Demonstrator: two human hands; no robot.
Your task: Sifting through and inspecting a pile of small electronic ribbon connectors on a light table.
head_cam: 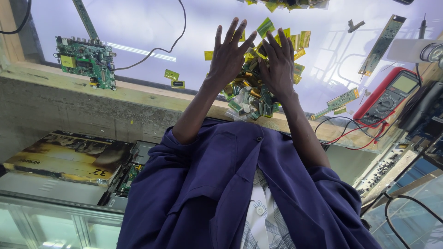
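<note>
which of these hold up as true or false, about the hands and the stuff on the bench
1. The left hand and right hand both lie flat on the pile of small green and yellow parts. True.
2. The red multimeter sits left of the hands. False: it sits to their right.
3. A green circuit board lies far left on the lit surface. True.
4. The left hand grips a screwdriver. False: its fingers are spread, holding nothing.
</note>
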